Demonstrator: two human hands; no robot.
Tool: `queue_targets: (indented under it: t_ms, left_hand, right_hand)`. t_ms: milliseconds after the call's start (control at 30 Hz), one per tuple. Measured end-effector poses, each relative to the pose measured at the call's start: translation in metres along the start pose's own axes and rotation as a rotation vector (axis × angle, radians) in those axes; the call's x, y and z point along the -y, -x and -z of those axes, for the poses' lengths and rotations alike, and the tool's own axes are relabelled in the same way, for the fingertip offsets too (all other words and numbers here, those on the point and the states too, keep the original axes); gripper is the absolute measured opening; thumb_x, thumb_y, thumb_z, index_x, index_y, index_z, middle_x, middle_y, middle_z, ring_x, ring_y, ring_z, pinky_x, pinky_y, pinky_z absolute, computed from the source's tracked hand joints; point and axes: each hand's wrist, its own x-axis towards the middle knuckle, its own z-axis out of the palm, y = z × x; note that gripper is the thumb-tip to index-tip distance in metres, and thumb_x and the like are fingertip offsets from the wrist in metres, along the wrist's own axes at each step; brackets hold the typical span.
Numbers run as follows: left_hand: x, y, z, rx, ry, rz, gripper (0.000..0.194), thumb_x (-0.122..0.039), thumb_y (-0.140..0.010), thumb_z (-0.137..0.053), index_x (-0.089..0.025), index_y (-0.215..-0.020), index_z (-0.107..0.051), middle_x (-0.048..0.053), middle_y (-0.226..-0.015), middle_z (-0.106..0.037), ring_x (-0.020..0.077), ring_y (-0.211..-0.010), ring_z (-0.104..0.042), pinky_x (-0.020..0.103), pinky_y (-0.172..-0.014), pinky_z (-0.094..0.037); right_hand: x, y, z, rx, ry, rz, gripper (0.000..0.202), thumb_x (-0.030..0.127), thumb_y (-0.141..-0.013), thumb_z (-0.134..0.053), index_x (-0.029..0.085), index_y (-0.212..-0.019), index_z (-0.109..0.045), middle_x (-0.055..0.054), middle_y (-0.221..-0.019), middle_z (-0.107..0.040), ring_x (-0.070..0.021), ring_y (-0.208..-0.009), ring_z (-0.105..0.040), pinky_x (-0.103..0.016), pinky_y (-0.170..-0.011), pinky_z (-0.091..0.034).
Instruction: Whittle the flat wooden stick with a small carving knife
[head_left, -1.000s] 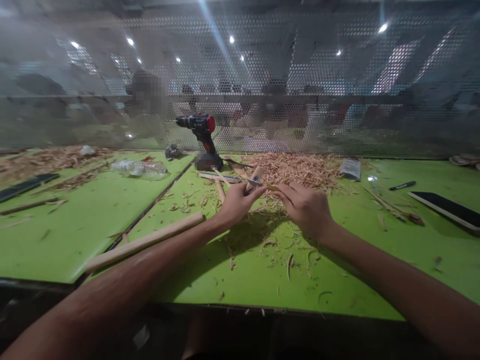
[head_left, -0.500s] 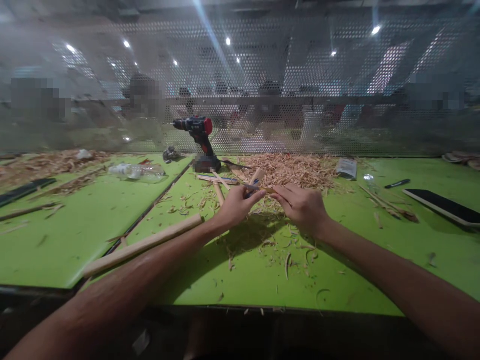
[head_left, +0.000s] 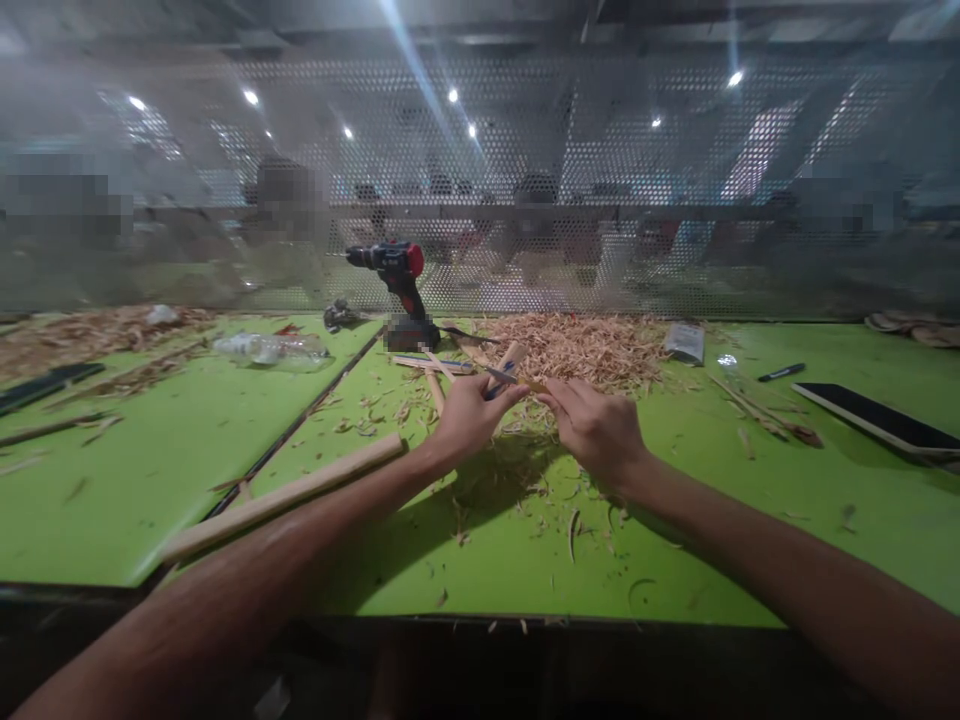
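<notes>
My left hand (head_left: 472, 415) is closed around a short piece of light wood (head_left: 513, 356) with blue marks on it. Its thumb points right, alongside a knife (head_left: 501, 376) whose blade lies across the wood. In my right hand (head_left: 604, 428) is the yellowish handle of that knife, the fingers curled over it. Both hands are just above the green table (head_left: 495, 570), near a heap of wood shavings (head_left: 592, 345). The lower part of the wood is hidden by my left hand.
A cordless drill (head_left: 401, 290) stands behind my left hand. A long wooden rod (head_left: 285, 498) lies beside my left forearm. Further left is a clear plastic bottle (head_left: 270, 349). At right are a pen (head_left: 781, 372) and a dark flat tablet-like object (head_left: 881, 415). A perforated screen (head_left: 487, 250) rises behind.
The view has shifted slightly, so the tabletop things appear a little further left and lower. Both hands keep their grips, with little movement of knife or wood.
</notes>
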Motion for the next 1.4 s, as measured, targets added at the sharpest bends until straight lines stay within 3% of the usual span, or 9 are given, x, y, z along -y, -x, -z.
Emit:
queue_targets:
  t_ms: [400,567,867,1033,1200,1400]
  left_hand:
    - [-0.004,0.0,-0.001,-0.024,0.016,0.041,0.069,-0.083,-0.07,-0.074,-0.022,-0.059,-0.045,-0.006,-0.056,-0.032,0.0095,-0.055,-0.024,0.028,-0.053,-0.014]
    - [-0.002,0.0,-0.001,-0.019,0.015,0.064,0.071,-0.088,-0.067,-0.072,-0.021,-0.06,-0.047,-0.006,-0.055,-0.032,0.0092,-0.054,-0.024,0.028,-0.053,-0.013]
    - [0.004,-0.003,-0.002,-0.043,0.014,0.09,0.075,-0.087,-0.067,-0.074,-0.023,-0.056,-0.036,-0.006,-0.054,-0.03,0.0087,-0.052,-0.024,0.028,-0.051,-0.013]
    - [0.007,-0.005,-0.003,-0.023,-0.02,0.08,0.072,-0.087,-0.072,-0.07,-0.023,-0.059,-0.039,-0.006,-0.055,-0.033,0.0092,-0.053,-0.026,0.027,-0.052,-0.016]
    - [0.009,-0.004,-0.001,0.042,-0.048,-0.074,0.063,-0.079,-0.085,-0.063,-0.021,-0.066,-0.046,-0.005,-0.06,-0.039,0.0105,-0.056,-0.032,0.027,-0.054,-0.022]
    - [0.009,-0.003,-0.001,0.061,-0.103,-0.089,0.051,-0.067,-0.09,-0.062,-0.021,-0.069,-0.05,-0.005,-0.06,-0.041,0.0118,-0.057,-0.036,0.027,-0.055,-0.023]
  right_hand:
    - [0.003,0.0,0.006,0.118,-0.064,-0.074,0.044,0.036,-0.113,-0.039,0.018,-0.124,-0.077,-0.012,-0.091,-0.076,-0.0183,-0.06,-0.056,-0.03,-0.054,-0.03]
    - [0.004,-0.001,0.007,0.121,-0.06,-0.078,0.044,0.036,-0.113,-0.039,0.017,-0.124,-0.078,-0.011,-0.088,-0.076,-0.0167,-0.057,-0.055,-0.029,-0.052,-0.031]
    - [0.007,-0.002,0.009,0.08,-0.061,-0.093,0.043,0.035,-0.113,-0.04,0.019,-0.113,-0.079,-0.011,-0.088,-0.077,-0.018,-0.061,-0.056,-0.029,-0.055,-0.03]
    - [0.002,-0.003,0.008,0.084,-0.071,-0.08,0.043,0.039,-0.113,-0.04,0.019,-0.12,-0.078,-0.011,-0.09,-0.078,-0.0197,-0.065,-0.061,-0.031,-0.057,-0.031]
    - [-0.004,-0.006,0.005,0.107,-0.138,-0.029,0.042,0.037,-0.112,-0.043,0.017,-0.114,-0.08,-0.011,-0.091,-0.078,-0.0185,-0.064,-0.061,-0.03,-0.058,-0.032]
    - [-0.007,-0.006,0.0,0.121,-0.165,-0.031,0.042,0.042,-0.111,-0.046,0.017,-0.105,-0.078,-0.009,-0.088,-0.079,-0.019,-0.068,-0.063,-0.029,-0.06,-0.032]
